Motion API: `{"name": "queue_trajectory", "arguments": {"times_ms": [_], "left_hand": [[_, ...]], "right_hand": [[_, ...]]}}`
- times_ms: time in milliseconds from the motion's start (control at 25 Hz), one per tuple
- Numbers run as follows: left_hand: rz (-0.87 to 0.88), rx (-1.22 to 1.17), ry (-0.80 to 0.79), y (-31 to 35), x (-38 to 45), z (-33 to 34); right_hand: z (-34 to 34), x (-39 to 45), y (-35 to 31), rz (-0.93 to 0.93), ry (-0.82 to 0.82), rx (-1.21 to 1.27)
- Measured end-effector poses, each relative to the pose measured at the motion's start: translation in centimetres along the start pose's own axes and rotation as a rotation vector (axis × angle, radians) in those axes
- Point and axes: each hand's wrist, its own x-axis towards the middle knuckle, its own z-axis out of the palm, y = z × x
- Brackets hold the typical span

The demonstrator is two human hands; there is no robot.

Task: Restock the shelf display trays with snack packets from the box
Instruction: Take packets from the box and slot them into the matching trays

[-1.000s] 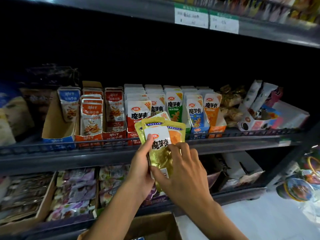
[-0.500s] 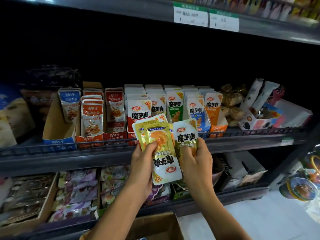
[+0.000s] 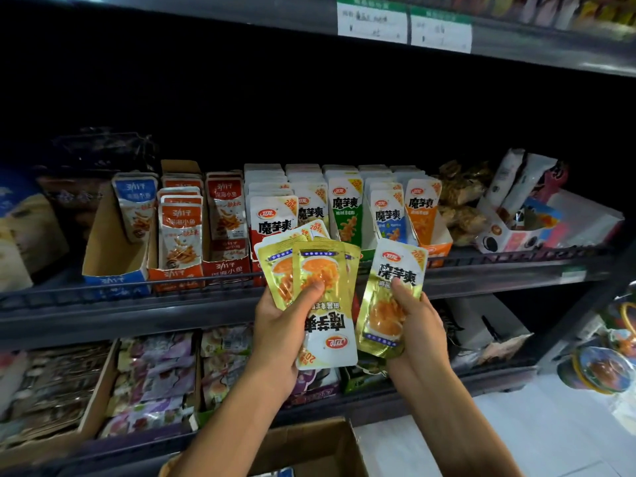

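Right hand (image 3: 418, 325) now apart, grip pinching one upright packet (image 3: 390, 297), left hand (image 3: 282, 321) gripping upside-down fanned packets (image 3: 320, 290)

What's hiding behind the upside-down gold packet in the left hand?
More gold packets fan out behind the upside-down packet that the left hand holds. How many, the front one hides.

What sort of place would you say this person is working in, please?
Most likely a small shop's snack aisle: dark metal shelving, paper price labels on the upper shelf edge, and cardboard display trays of packets. The person holds gold packets in both hands.
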Motion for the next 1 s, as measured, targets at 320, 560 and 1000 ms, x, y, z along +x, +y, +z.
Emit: {"name": "queue_trajectory", "arguments": {"times_ms": [320, 560, 1000], "left_hand": [[-0.005, 0.027, -0.032, 1.4, -1.3, -1.8], [0.043, -0.016, 0.042, 4.4, -1.8, -5.2], [0.130, -0.053, 0.121, 7.3, -0.8, -8.5]], "right_hand": [[1.4, -1.6, -0.8, -0.083, -0.097, -0.237], [6.3, 4.1, -5.2, -0.357, -0.103, -0.456], [11.2, 12.8, -2.9, -0.549, -0.123, -1.126]]}}
